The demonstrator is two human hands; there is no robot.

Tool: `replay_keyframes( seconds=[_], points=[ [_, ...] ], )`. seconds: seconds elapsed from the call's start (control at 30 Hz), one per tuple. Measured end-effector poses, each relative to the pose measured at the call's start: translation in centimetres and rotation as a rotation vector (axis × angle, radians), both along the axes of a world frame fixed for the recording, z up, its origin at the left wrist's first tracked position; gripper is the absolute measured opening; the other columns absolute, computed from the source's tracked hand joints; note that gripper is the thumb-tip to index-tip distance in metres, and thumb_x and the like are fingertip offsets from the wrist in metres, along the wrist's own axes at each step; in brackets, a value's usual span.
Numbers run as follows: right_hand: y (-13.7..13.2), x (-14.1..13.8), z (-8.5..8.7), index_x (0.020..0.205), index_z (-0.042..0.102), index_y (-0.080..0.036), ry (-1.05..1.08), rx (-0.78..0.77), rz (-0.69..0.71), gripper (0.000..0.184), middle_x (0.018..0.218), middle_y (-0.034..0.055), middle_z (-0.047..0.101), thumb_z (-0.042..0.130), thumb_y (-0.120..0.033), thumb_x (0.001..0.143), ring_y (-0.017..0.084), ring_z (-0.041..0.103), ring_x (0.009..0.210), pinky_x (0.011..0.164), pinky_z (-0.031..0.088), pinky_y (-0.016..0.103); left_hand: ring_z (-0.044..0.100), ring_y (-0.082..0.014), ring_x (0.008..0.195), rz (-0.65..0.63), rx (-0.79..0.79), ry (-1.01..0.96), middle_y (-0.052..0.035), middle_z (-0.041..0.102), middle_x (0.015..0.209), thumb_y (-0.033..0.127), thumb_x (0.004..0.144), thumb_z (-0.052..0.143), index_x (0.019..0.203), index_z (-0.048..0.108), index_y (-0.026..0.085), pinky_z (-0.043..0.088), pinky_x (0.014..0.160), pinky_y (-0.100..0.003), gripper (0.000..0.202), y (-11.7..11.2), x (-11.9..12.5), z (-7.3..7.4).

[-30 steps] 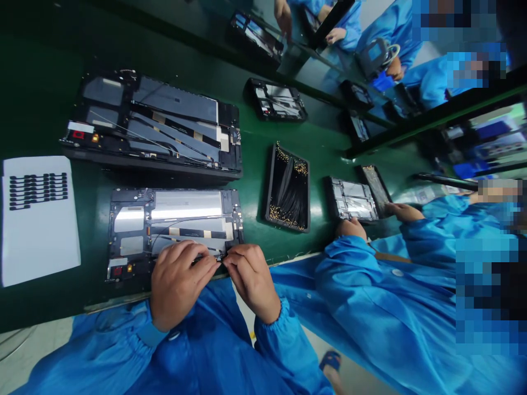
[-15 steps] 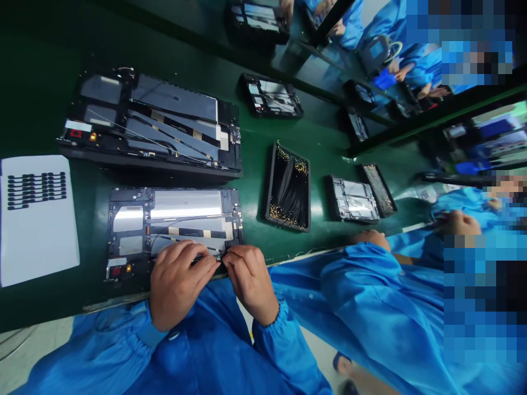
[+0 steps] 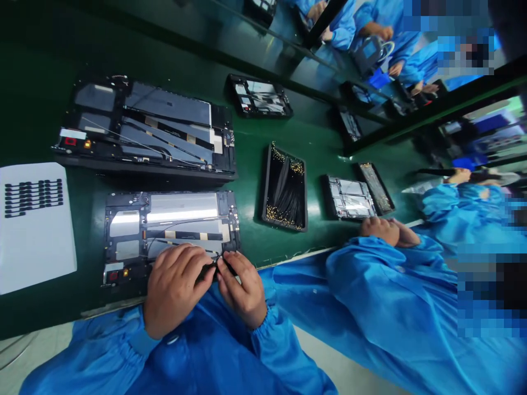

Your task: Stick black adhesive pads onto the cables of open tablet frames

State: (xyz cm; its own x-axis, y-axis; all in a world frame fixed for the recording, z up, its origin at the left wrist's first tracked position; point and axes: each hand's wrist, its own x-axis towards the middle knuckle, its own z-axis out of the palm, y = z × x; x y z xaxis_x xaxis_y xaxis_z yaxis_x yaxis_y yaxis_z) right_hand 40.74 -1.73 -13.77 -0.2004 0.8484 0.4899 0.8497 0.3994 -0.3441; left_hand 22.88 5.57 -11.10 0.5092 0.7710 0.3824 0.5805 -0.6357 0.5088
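An opened tablet, with its inner plates, ribbon strips and a thin dark cable showing, lies flat on the green bench in front of me. My left hand rests over its lower edge, thumb and fingers drawn together. Beside it, my right hand is pinched at the tablet's lower right corner, fingertips almost meeting the left ones. Whatever small part sits between the fingertips is hidden. Behind this tablet, a stack of similar opened tablets stands on the bench.
A tray of black cables with gold ends stands to the right. At the far left lies a white sheet with rows of small black parts. More tablet stacks stand farther off. A co-worker's hands rest at the bench edge.
The view has shifted slightly. Both my hands stay at the tablet's lower edge, with the right fingers slightly repositioned. The co-worker on the right now has both hands together.
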Motion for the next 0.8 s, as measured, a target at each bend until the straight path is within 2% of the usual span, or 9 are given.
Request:
replay_keyframes(
  seconds=[0.13,0.2,0.27,0.4,0.5,0.57,0.63,0.7,0.8],
  points=[
    [-0.1,-0.8,0.2,0.145,0.054,-0.019,0.001,-0.052,-0.042,0.052,0.129,0.0165,0.061,0.063,-0.016,0.093,0.029,0.057,0.125,0.101,0.058,0.049,0.065,-0.0235,0.108,-0.037,0.023,-0.107,-0.0053,0.072,0.105,0.017,0.091,0.065,0.099,0.06,0.022,0.046,0.097,-0.042,0.011,-0.5,-1.5,1.5],
    [-0.2,-1.1,0.2,0.14,0.059,-0.023,-0.002,-0.061,-0.09,0.047,0.132,0.0152,0.059,0.064,-0.018,0.093,0.03,0.055,0.126,0.101,0.058,0.05,0.064,-0.025,0.112,0.017,0.032,-0.083,-0.0065,0.071,0.109,0.02,0.091,0.066,0.103,0.061,0.023,0.047,0.099,-0.044,0.014,-0.7,-2.9,2.1],
    [-0.4,-1.2,0.0,0.136,0.062,-0.024,0.021,-0.068,-0.108,0.044,0.137,0.0151,0.055,0.064,-0.019,0.093,0.031,0.054,0.129,0.102,0.056,0.052,0.061,-0.0285,0.121,0.12,-0.01,-0.014,-0.0097,0.067,0.123,0.027,0.093,0.064,0.111,0.061,0.024,0.046,0.104,-0.048,0.019,-0.7,-4.7,2.3],
    [-1.1,-0.6,-0.5,0.136,0.062,-0.026,0.049,-0.072,-0.118,0.044,0.151,0.0156,0.045,0.063,-0.018,0.092,0.035,0.05,0.135,0.106,0.05,0.061,0.049,-0.0385,0.136,0.356,-0.127,0.092,-0.0094,0.049,0.15,0.05,0.094,0.057,0.132,0.055,0.028,0.038,0.115,-0.063,0.044,-0.7,-8.7,1.4],
    [-1.0,-0.2,-0.5,0.139,0.06,-0.028,0.074,-0.086,-0.143,0.049,0.154,0.014,0.043,0.065,-0.017,0.091,0.037,0.048,0.137,0.108,0.046,0.064,0.045,-0.0448,0.139,0.416,-0.253,0.142,-0.004,0.036,0.161,0.065,0.088,0.054,0.147,0.042,0.035,0.04,0.112,-0.069,0.067,-0.7,-10.9,0.0],
    [-0.5,0.1,-0.3,0.146,0.052,-0.027,0.158,-0.134,-0.164,0.057,0.16,0.0155,0.034,0.067,-0.021,0.091,0.038,0.043,0.142,0.108,0.046,0.063,0.044,-0.0456,0.14,0.406,-0.288,0.156,-0.0044,0.031,0.164,0.068,0.086,0.055,0.155,0.031,0.035,0.043,0.111,-0.069,0.08,-0.7,-11.7,-1.0],
    [0.1,0.4,-0.3,0.153,0.042,-0.025,0.197,-0.189,-0.168,0.066,0.162,0.0181,0.029,0.069,-0.026,0.092,0.038,0.04,0.144,0.107,0.048,0.06,0.045,-0.0418,0.14,0.363,-0.271,0.143,-0.0061,0.035,0.163,0.065,0.088,0.056,0.157,0.028,0.035,0.046,0.111,-0.063,0.08,-0.7,-12.1,-1.8],
    [0.4,0.5,-0.6,0.155,0.038,-0.024,0.158,-0.211,-0.161,0.068,0.161,0.0186,0.034,0.067,-0.028,0.094,0.036,0.046,0.14,0.105,0.051,0.057,0.05,-0.0365,0.138,0.326,-0.229,0.122,-0.0052,0.04,0.16,0.056,0.092,0.055,0.154,0.035,0.037,0.049,0.111,-0.057,0.068,-0.9,-12.4,-2.6],
    [-0.2,0.5,-1.2,0.152,0.045,-0.028,0.122,-0.142,-0.155,0.056,0.155,0.0145,0.045,0.059,-0.022,0.098,0.033,0.056,0.131,0.099,0.057,0.051,0.058,-0.0319,0.131,0.329,-0.165,0.115,-0.0015,0.043,0.158,0.049,0.093,0.057,0.15,0.042,0.042,0.055,0.105,-0.048,0.058,-2.1,-13.2,-3.2]
  ],
)
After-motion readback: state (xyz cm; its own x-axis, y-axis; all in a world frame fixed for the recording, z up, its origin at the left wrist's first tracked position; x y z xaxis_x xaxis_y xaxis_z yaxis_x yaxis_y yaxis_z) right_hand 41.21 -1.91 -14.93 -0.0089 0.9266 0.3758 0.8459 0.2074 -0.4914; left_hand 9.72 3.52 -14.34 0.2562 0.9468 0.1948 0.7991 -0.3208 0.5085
